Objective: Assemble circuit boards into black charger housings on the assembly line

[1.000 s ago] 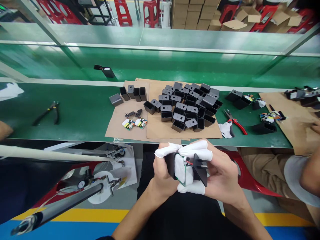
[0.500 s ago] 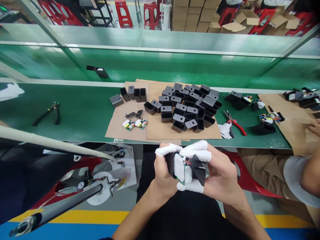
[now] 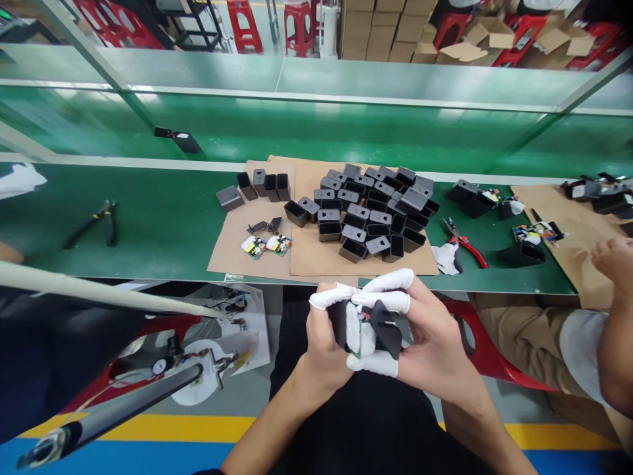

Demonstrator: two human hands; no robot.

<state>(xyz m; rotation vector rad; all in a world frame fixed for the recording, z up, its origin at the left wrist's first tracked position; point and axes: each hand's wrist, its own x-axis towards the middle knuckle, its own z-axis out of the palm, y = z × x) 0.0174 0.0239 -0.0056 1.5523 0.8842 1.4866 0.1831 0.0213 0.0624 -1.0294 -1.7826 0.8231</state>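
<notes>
My left hand (image 3: pixel 326 343), with a white finger cot on its index finger, is closed around a black plastic case (image 3: pixel 338 322) above my lap. My right hand (image 3: pixel 425 336), also with white finger cots, pinches a circuit board (image 3: pixel 361 336) covered in white material at the case's mouth. The board sits partly in the case; how deep is hidden. A black end cap (image 3: pixel 386 330) hangs at an angle from the board, with a bit of red wire near it. Beyond my hands, several empty black cases (image 3: pixel 353 234) stand on brown cardboard (image 3: pixel 316 264).
Two circuit boards (image 3: pixel 279 245) and small black caps (image 3: pixel 257 227) lie left of the cases. Red-handled pliers (image 3: pixel 465 244) lie to the right, black-handled pliers (image 3: pixel 91 224) to the left. A co-worker's hand (image 3: pixel 613 260) is at far right. A capped case (image 3: pixel 185 141) lies on the green belt (image 3: pixel 297 128).
The board has shifted slightly left toward the case, and my right hand with it. The end cap has tilted. On the belt, the capped case has moved left. The co-worker's hand has come further into view.
</notes>
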